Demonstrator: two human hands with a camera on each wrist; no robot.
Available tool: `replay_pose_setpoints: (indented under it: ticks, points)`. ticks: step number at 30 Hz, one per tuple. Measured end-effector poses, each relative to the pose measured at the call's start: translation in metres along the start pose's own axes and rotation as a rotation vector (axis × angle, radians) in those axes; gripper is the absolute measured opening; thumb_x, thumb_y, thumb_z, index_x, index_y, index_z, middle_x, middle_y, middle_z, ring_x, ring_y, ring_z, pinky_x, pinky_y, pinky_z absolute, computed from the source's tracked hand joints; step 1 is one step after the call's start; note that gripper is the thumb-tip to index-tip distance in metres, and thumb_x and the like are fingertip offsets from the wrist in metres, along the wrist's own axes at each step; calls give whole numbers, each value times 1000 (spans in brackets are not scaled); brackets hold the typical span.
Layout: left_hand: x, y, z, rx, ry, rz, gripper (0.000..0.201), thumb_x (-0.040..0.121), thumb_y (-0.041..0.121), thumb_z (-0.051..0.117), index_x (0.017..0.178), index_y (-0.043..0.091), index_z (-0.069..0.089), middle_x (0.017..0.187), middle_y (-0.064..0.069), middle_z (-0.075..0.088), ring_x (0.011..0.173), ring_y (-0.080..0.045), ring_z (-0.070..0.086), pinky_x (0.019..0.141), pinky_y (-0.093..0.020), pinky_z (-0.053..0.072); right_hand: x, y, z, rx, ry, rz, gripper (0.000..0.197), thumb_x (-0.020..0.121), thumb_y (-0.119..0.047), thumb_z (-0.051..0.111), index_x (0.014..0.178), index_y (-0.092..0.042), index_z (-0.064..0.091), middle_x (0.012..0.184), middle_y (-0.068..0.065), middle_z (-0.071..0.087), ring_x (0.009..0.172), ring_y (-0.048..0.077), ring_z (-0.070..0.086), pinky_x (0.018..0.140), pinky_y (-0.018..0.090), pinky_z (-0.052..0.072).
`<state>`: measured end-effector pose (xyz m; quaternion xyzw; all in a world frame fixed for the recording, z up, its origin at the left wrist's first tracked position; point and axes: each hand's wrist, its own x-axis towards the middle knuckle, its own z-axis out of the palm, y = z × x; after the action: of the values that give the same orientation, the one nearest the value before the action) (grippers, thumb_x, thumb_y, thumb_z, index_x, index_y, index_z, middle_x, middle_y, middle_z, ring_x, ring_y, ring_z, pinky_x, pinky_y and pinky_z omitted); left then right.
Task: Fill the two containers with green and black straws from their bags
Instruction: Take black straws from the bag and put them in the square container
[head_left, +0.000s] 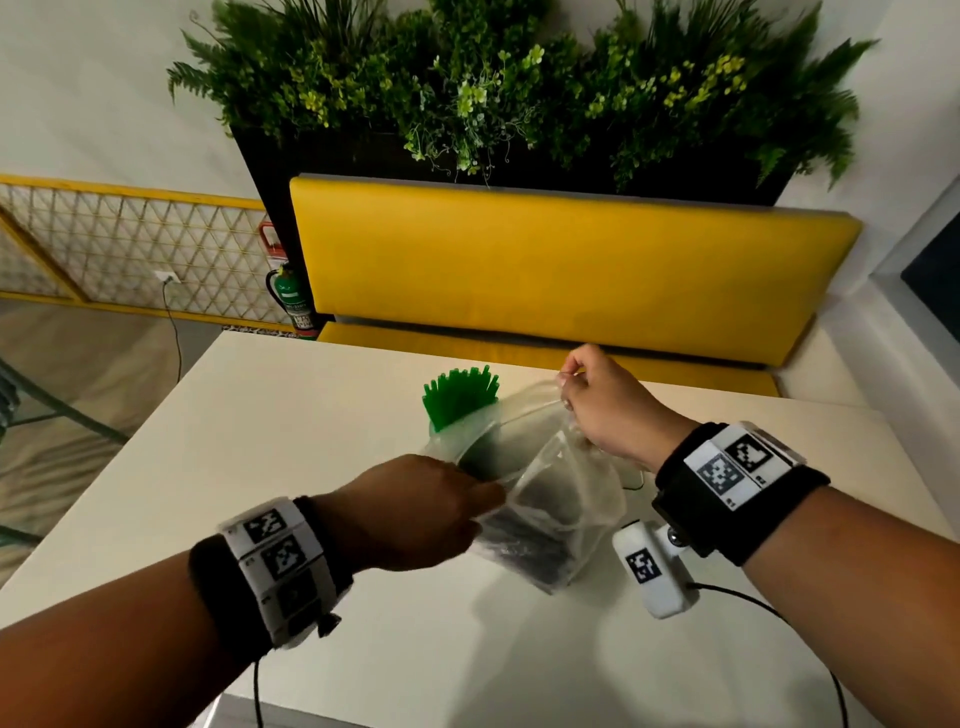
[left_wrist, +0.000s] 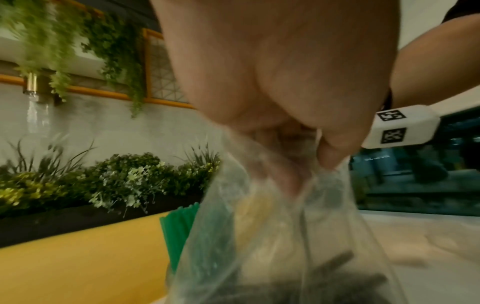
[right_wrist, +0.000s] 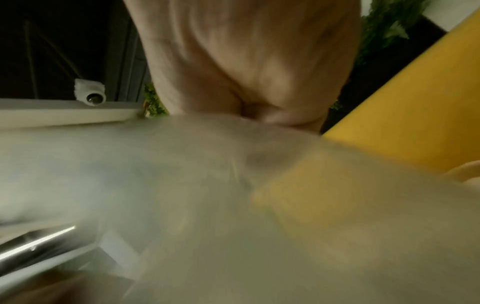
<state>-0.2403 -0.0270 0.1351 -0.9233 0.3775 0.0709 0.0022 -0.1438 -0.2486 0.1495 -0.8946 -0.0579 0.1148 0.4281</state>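
A clear plastic bag (head_left: 561, 499) with black straws (head_left: 530, 545) lying at its bottom hangs over the white table (head_left: 311, 415). My left hand (head_left: 431, 509) pinches the bag's near edge, and my right hand (head_left: 602, 405) pinches its far upper edge, holding the mouth apart. Behind the bag, a bunch of green straws (head_left: 460, 395) stands upright in a container (head_left: 480, 452) that the bag mostly hides. In the left wrist view the bag (left_wrist: 285, 236) drapes from my fingers with the black straws (left_wrist: 337, 275) low and the green straws (left_wrist: 179, 232) beyond. The right wrist view shows only blurred plastic (right_wrist: 207, 205).
A yellow bench (head_left: 561, 270) runs along the table's far edge, with a dark planter of greenery (head_left: 493, 93) above it. A green fire extinguisher (head_left: 288, 296) stands on the floor at left. Cables trail from both wristbands over the table's near part.
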Motion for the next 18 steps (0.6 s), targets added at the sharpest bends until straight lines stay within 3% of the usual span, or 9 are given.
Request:
replay_pose_setpoints:
  ticks: [1, 3, 5, 8, 11, 14, 16, 18]
  points:
    - [-1, -3, -4, -23, -81, -46, 26, 97, 41, 41, 118, 28, 51, 104, -2, 69, 91, -30, 66, 80, -38, 55, -1, 0, 0, -59, 11, -49, 11, 104, -27, 41, 97, -22, 47, 78, 10, 58, 57, 19, 45, 52, 31, 34]
    - [2, -9, -13, -24, -72, -79, 31, 99, 48, 39, 125, 34, 50, 103, -3, 71, 90, -30, 68, 79, -37, 54, -6, -2, 1, -108, -23, -165, 7, 101, -34, 49, 98, -28, 46, 78, 8, 60, 56, 20, 46, 53, 32, 33]
    - [10, -12, -22, -4, -85, -136, 38, 100, 53, 37, 136, 42, 45, 112, -2, 71, 97, -30, 69, 88, -38, 54, -14, -3, 3, -114, -160, -244, 22, 90, -41, 66, 100, -35, 47, 86, 3, 65, 62, 18, 52, 55, 32, 40]
    - [22, -12, -20, 70, -96, -130, 32, 101, 48, 34, 128, 43, 52, 110, 4, 71, 100, -26, 69, 95, -44, 51, -21, 3, 1, -247, -291, -282, 43, 80, -21, 77, 96, -45, 46, 100, -2, 55, 73, 13, 52, 65, 35, 46]
    - [30, -3, -20, 80, -97, -166, 38, 98, 51, 28, 131, 45, 46, 116, 3, 70, 104, -26, 68, 104, -56, 40, -27, 3, -10, -321, -215, -333, 46, 82, -8, 69, 90, -45, 41, 105, -7, 46, 69, 1, 48, 65, 30, 44]
    - [41, 11, -27, 76, -68, -193, 31, 100, 46, 32, 119, 38, 56, 105, 2, 72, 94, -28, 69, 97, -55, 46, -46, -9, -27, -393, 43, -401, 29, 85, -37, 70, 92, -39, 42, 106, -11, 38, 79, 5, 50, 65, 32, 44]
    - [49, 14, -32, 58, -15, -237, 27, 101, 40, 35, 110, 33, 60, 96, 1, 72, 84, -28, 69, 95, -55, 46, -64, -20, -33, -591, 26, -366, 33, 80, -63, 61, 98, -40, 45, 105, -12, 41, 83, 10, 50, 65, 31, 42]
    - [54, 17, -37, 53, 17, -277, 25, 100, 37, 36, 107, 30, 59, 93, 1, 72, 79, -28, 68, 94, -55, 46, -77, -19, -31, -817, -63, -266, 35, 81, -68, 56, 103, -40, 53, 104, -14, 52, 83, 12, 55, 66, 29, 42]
